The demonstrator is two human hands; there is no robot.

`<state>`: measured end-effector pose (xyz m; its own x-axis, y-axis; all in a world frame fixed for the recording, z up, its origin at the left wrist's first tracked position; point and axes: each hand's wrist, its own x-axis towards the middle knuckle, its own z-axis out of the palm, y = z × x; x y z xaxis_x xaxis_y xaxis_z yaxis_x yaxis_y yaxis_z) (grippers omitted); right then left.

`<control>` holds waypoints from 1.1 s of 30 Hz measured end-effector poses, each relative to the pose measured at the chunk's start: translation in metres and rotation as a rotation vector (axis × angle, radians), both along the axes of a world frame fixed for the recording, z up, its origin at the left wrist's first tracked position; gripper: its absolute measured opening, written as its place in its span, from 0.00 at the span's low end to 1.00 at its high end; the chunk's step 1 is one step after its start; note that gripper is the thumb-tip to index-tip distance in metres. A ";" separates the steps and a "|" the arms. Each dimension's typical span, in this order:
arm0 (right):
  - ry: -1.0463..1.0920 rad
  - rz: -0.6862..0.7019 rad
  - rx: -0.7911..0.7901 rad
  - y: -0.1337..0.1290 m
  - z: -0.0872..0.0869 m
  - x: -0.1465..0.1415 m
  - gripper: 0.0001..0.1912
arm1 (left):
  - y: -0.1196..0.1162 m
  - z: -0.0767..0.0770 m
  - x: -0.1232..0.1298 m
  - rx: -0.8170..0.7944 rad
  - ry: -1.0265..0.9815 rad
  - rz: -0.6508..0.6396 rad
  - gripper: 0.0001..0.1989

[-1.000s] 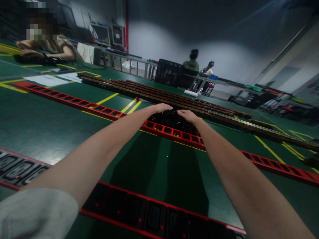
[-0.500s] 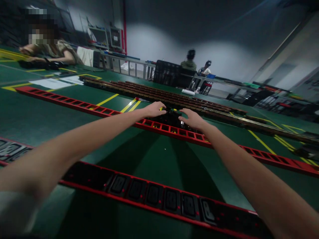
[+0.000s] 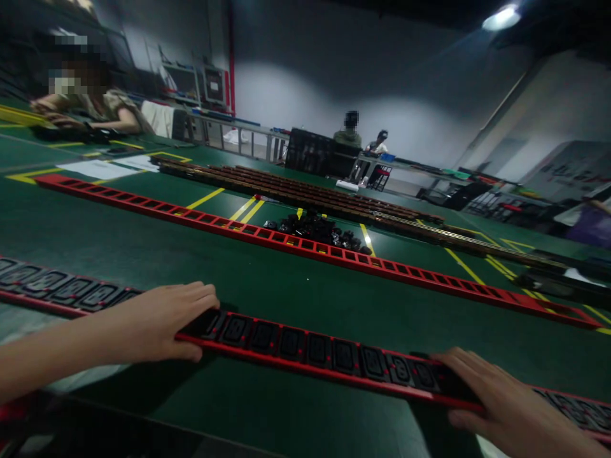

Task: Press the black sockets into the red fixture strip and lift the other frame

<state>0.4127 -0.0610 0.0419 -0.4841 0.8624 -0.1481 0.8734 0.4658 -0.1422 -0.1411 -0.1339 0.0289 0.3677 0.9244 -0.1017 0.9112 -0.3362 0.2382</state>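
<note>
My left hand (image 3: 167, 321) is wrapped over a long red power strip (image 3: 305, 375) lying across the near part of the table, with its thumb at the near edge and its fingers over the far edge. Farther right, my right hand (image 3: 482, 391) grips the same strip in much the same way. A row of black rectangular sockets (image 3: 291, 343) sits in the strip between the hands. Beyond it lies a second long red frame (image 3: 258, 236) with open rectangular slots. A heap of small black parts (image 3: 319, 230) rests behind that frame.
Long brown-black strips (image 3: 286, 184) lie side by side farther back on the green table (image 3: 157, 254). White papers (image 3: 98, 168) are at the left, near a seated person (image 3: 114, 117) at work. A dark part (image 3: 558, 286) lies at the right. Two people (image 3: 351, 137) sit in the background.
Both hands have drawn back from the heap of black parts and come down onto the near power strip, spread wider apart. The heap shows uncovered. The view has shifted slightly.
</note>
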 end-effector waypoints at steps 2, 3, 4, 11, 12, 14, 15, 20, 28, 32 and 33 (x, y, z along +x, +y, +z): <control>-0.026 -0.015 -0.058 0.000 0.013 -0.008 0.23 | 0.002 -0.005 -0.002 0.038 -0.023 0.001 0.18; -0.022 -0.002 -0.058 -0.001 0.019 -0.013 0.22 | 0.003 -0.007 -0.004 0.061 -0.032 -0.005 0.17; -0.019 0.016 -0.052 -0.001 0.025 -0.019 0.23 | 0.004 -0.007 -0.007 0.079 -0.036 -0.012 0.17; -0.016 0.126 0.072 0.022 0.035 -0.063 0.25 | 0.009 -0.006 -0.052 0.202 -0.016 0.006 0.20; -0.007 0.148 0.073 0.030 0.035 -0.069 0.25 | 0.012 -0.007 -0.059 0.223 -0.006 0.015 0.21; 0.009 0.190 0.082 0.051 0.034 -0.079 0.26 | 0.020 -0.006 -0.067 0.254 0.005 0.038 0.21; 0.010 0.197 0.089 0.062 0.033 -0.082 0.26 | 0.025 -0.006 -0.069 0.263 0.006 0.049 0.21; -0.018 0.158 0.084 0.105 0.031 -0.076 0.29 | 0.054 0.002 -0.043 0.220 0.031 0.060 0.26; -0.055 -0.009 0.070 0.120 0.039 0.004 0.33 | 0.091 0.010 0.036 0.258 0.075 -0.053 0.25; -0.072 -0.056 0.077 0.119 0.040 0.042 0.30 | 0.111 0.010 0.074 0.267 0.078 -0.136 0.27; -0.075 -0.061 0.084 0.118 0.039 0.048 0.29 | 0.117 0.009 0.083 0.266 0.076 -0.149 0.28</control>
